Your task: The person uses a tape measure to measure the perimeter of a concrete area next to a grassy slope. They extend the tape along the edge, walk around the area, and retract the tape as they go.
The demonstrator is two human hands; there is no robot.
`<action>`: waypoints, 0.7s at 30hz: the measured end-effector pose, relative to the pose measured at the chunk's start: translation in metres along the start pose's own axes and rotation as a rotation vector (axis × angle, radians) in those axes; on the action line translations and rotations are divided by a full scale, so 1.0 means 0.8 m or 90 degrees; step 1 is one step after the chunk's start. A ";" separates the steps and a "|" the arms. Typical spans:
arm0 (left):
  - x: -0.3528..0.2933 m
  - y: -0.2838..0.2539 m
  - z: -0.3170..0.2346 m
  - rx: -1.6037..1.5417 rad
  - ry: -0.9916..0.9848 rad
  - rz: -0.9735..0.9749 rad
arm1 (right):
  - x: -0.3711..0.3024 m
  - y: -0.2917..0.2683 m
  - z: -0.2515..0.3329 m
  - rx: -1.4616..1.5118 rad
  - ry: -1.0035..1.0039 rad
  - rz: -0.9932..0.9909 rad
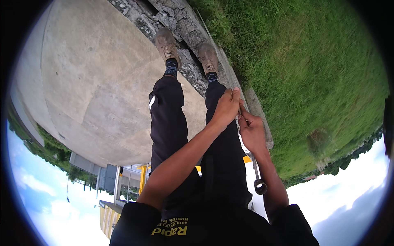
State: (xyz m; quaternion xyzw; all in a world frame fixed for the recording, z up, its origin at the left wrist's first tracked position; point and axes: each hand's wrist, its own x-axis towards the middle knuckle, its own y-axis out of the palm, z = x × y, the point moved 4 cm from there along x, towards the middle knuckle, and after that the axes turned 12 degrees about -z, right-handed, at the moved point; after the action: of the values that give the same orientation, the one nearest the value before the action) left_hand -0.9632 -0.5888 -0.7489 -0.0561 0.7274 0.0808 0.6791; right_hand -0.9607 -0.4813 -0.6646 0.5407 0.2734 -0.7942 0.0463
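Observation:
My left hand (227, 107) and my right hand (251, 130) meet above my right knee. A long metal socket wrench (255, 169) slants down past my right wrist, and its round dark socket end (260, 187) hangs beside my right forearm. The fingers of my right hand are bent round the wrench's upper part. My left hand is closed at its upper end, touching the right fingers, with the thumb pointing outward. Most of the gripped part is hidden by the fingers.
My brown shoes (167, 46) stand on a cracked, broken concrete edge (189, 61). A pale concrete slab (98, 82) spreads out on the left. Green grass (303, 78) covers the right side. A building with yellow posts (143, 178) shows at the lower left.

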 end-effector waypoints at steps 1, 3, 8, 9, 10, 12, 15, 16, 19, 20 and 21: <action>0.008 -0.007 0.012 0.026 0.031 -0.039 | -0.003 0.015 0.004 0.089 0.030 -0.012; 0.017 -0.009 0.028 -0.010 0.049 -0.109 | 0.000 0.042 0.007 0.269 0.088 -0.041; 0.031 -0.010 0.033 -0.134 -0.044 -0.111 | 0.002 0.050 -0.002 0.479 0.293 0.055; 0.026 -0.010 0.038 -0.120 -0.046 -0.114 | -0.003 0.047 -0.005 0.498 0.315 0.076; 0.024 -0.009 0.042 -0.106 -0.047 -0.117 | -0.006 0.044 -0.008 0.518 0.336 0.098; 0.023 -0.002 0.041 -0.043 -0.014 -0.096 | -0.007 0.031 -0.010 0.589 0.402 0.115; 0.038 0.008 0.046 0.050 0.010 -0.103 | 0.003 0.034 -0.024 0.688 0.462 0.106; 0.049 0.009 0.050 0.079 0.020 -0.115 | 0.009 0.039 -0.029 0.719 0.469 0.103; 0.082 0.028 0.081 0.151 0.003 -0.079 | 0.026 0.057 -0.074 0.767 0.504 0.054; 0.093 0.035 0.094 0.176 -0.024 -0.050 | 0.027 0.057 -0.084 0.738 0.499 0.004; 0.098 0.044 0.103 0.202 -0.054 -0.020 | 0.024 0.055 -0.090 0.708 0.496 -0.047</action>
State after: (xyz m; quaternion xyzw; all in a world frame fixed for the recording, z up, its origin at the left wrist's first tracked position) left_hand -0.8950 -0.5362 -0.8307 0.0441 0.7010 -0.0431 0.7105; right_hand -0.8926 -0.4797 -0.7180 0.7211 -0.1608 -0.5646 -0.3679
